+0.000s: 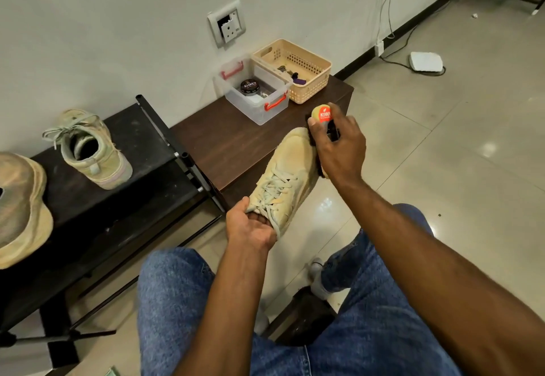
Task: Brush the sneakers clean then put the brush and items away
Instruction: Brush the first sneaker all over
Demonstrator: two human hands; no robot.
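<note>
1. While we work seated at the low dark wooden tabletop [224, 139], a black shoe rack [124, 198] stands just to its left, carrying a second worn sneaker [91, 151] upright and another tan shoe [20, 210] at the frame's edge.
2. At the far end of the tabletop sit a beige perforated basket [309, 80] and, touching it, a clear storage box [259, 104] with red latches and a dark round polish tin [250, 87] inside; we judge these are where the items go later.
3. We hold the beige sneaker [283, 178] in the air between our knees and the tabletop, toe pointing away.
4. Our left hand [250, 225] grips the sneaker at its opening, thumb on the tongue and fingers tucked inside, so it is clamped on the shoe.
5. Our right hand [339, 145] is wrapped round the shoe brush [323, 114], with its dark bristles pressed to the right side of the toe.
6. To brush well, we should keep the left grip firm so the shoe does not twist, use short strokes along the suede-like upper, and turn the shoe to reach the sole edge and the lacing.
7. Brushing seems still under way; nothing looks packed away yet.
</note>
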